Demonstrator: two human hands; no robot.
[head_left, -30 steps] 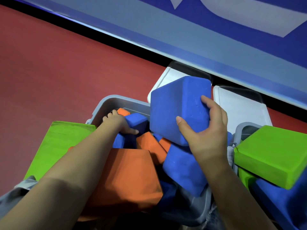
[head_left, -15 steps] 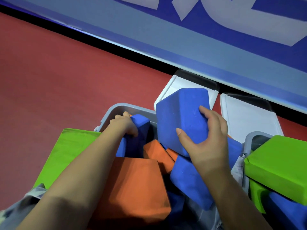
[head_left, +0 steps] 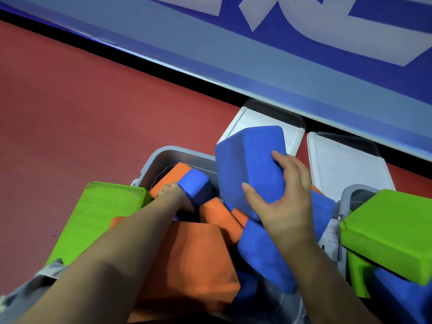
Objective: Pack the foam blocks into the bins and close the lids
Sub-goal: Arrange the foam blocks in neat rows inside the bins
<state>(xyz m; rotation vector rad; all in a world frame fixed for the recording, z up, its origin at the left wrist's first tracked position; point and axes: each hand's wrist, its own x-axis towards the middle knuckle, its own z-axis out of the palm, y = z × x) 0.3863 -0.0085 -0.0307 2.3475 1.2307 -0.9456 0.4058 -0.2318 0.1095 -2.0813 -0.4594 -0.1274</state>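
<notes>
A grey bin (head_left: 163, 157) in front of me is crammed with orange and blue foam blocks. My right hand (head_left: 284, 204) grips a large blue foam block (head_left: 252, 167) held tilted above the bin's far side. My left hand (head_left: 177, 197) reaches deep into the bin's far left corner and grips a smaller blue block (head_left: 195, 187) beside an orange block (head_left: 173, 177). A big orange block (head_left: 194, 260) lies under my left forearm. Another blue block (head_left: 261, 251) leans below my right wrist.
Two white lids (head_left: 346, 164) lie on the red floor (head_left: 81, 113) behind the bins, against a blue-and-grey wall. A green block (head_left: 93, 213) leans at the bin's left. A second grey bin (head_left: 350, 192) at the right holds a green block (head_left: 392, 230) on top.
My left hand has lifted the smaller blue block up in the far left corner, uncovering an orange block behind it. My right hand still holds the large blue block, turned slightly.
</notes>
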